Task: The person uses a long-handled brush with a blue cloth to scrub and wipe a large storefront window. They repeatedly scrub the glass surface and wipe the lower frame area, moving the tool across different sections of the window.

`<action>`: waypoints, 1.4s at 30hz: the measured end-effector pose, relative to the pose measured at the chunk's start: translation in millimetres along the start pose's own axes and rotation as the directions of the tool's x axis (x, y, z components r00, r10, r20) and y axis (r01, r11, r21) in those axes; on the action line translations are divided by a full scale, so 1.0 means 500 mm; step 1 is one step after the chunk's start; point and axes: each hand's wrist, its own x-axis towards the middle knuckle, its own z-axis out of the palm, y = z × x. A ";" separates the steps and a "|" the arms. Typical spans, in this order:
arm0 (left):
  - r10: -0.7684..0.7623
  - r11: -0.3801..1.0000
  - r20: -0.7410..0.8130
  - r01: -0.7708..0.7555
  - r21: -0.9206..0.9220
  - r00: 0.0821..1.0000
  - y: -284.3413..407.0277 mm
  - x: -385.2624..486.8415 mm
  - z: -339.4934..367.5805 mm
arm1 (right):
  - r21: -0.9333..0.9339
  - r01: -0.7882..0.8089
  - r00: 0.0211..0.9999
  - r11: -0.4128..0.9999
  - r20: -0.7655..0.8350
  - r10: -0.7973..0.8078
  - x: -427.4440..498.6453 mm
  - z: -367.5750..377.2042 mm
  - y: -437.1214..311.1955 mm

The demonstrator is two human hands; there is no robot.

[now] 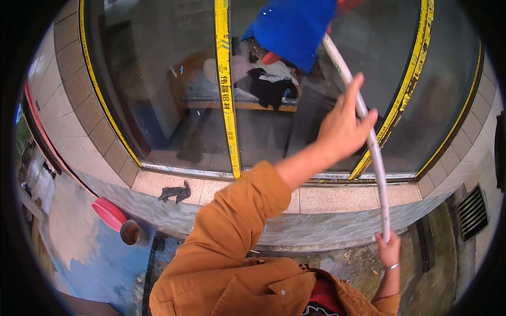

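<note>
A long whitish pole (373,142) runs from low right up to a blue cloth (294,29) with red parts beside it, held against or close to the window glass (261,130). Midway along the pole is my left hand (346,118), its palm against the shaft and its fingers spread, not wrapped round it. My right hand (387,247), with a bracelet at the wrist, grips the pole's lower end. Yellow tape with writing covers the window frame (227,94). Through the glass, clothes (270,85) are visible on a wooden piece of furniture.
A dark crumpled cloth (175,192) lies on the stone sill (336,198). At the lower left, a pink basin (108,213) leans by the wall beside a metal bucket (130,232). A wall vent grille (473,212) and a floor drain grate (423,245) are at the right.
</note>
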 end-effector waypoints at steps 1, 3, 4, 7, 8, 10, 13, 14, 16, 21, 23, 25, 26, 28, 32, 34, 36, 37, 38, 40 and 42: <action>0.093 0.993 -0.135 -0.083 0.081 0.986 0.009 0.060 -0.025 | -0.002 0.041 0.999 0.999 -0.015 -0.041 0.037 -0.051 -0.040; 0.155 0.984 -0.280 -0.123 0.128 0.948 0.014 0.160 -0.077 | -0.159 0.142 0.990 0.977 0.030 -0.139 0.101 -0.153 -0.120; 0.152 0.975 -0.303 -0.093 0.200 0.941 0.010 0.193 -0.096 | -0.209 0.189 0.981 0.959 0.073 -0.177 0.127 -0.192 -0.155; -0.079 0.993 -0.216 0.059 -0.100 0.973 -0.035 0.224 -0.115 | -0.427 0.187 0.982 0.885 0.076 -0.171 0.185 -0.283 -0.231; 0.003 0.997 -0.346 -0.031 -0.077 0.938 -0.055 0.222 -0.104 | -0.459 0.225 0.974 0.860 0.071 -0.216 0.196 -0.298 -0.241; 0.015 0.990 -0.432 -0.073 -0.118 0.902 -0.105 0.199 -0.077 | -0.503 0.305 0.948 0.809 0.080 -0.307 0.205 -0.313 -0.241; -0.056 0.976 -0.456 -0.049 -0.214 0.888 -0.193 0.130 -0.038 | -0.565 0.216 0.976 0.796 0.099 -0.195 0.202 -0.306 -0.203; -0.061 0.988 -0.511 -0.022 -0.154 0.857 -0.220 0.092 -0.018 | -0.646 0.209 0.976 0.735 0.097 -0.193 0.201 -0.303 -0.187; -0.191 0.971 -0.499 0.087 -0.224 0.845 -0.280 0.005 0.014 | -0.730 0.277 0.958 0.625 0.156 -0.242 0.198 -0.276 -0.146; -0.488 0.873 -0.459 0.426 -0.238 0.742 -0.445 -0.218 0.031 | -0.738 0.294 0.949 0.607 0.302 -0.093 0.171 -0.150 -0.039; -0.467 0.881 -0.451 0.445 -0.161 0.760 -0.493 -0.272 0.033 | -0.760 0.252 0.949 0.600 0.315 0.000 0.143 -0.099 0.003; -0.473 0.880 -0.412 0.440 -0.178 0.779 -0.522 -0.300 0.041 | -0.726 0.262 0.940 0.635 0.341 0.001 0.115 -0.076 0.021; -0.508 0.861 -0.415 0.460 -0.217 0.755 -0.530 -0.314 0.047 | -0.742 0.277 0.940 0.611 0.342 -0.011 0.108 -0.074 0.023; -0.500 0.865 -0.413 0.415 -0.281 0.762 -0.540 -0.335 0.053 | -0.780 0.320 0.937 0.538 0.343 -0.060 0.096 -0.073 0.016; -0.775 0.631 -0.293 0.660 -0.408 0.560 -0.552 -0.390 0.058 | -0.825 0.347 0.933 0.445 0.354 -0.071 0.068 -0.068 0.002; -0.757 0.646 -0.283 0.612 -0.456 0.589 -0.558 -0.408 0.061 | -0.818 0.336 0.931 0.467 0.363 -0.033 0.039 -0.057 0.018; -0.778 0.627 -0.262 0.674 -0.390 0.571 -0.553 -0.420 0.066 | -0.813 0.298 0.943 0.501 0.332 -0.022 -0.002 -0.051 0.055; -0.762 0.647 -0.261 0.673 -0.358 0.593 -0.545 -0.423 0.070 | -0.791 0.297 0.947 0.534 0.317 -0.058 -0.027 -0.049 0.082; -0.792 0.611 -0.231 0.719 -0.331 0.566 -0.532 -0.427 0.074 | -0.780 0.264 0.954 0.568 0.300 -0.031 -0.057 -0.043 0.115; -0.751 0.654 -0.226 0.747 -0.125 0.620 -0.497 -0.435 0.086 | -0.754 0.155 0.965 0.639 0.255 0.067 -0.132 -0.025 0.190; -0.761 0.640 -0.174 0.767 -0.042 0.625 -0.456 -0.439 0.102 | -0.665 0.019 0.960 0.746 0.221 0.173 -0.207 -0.001 0.269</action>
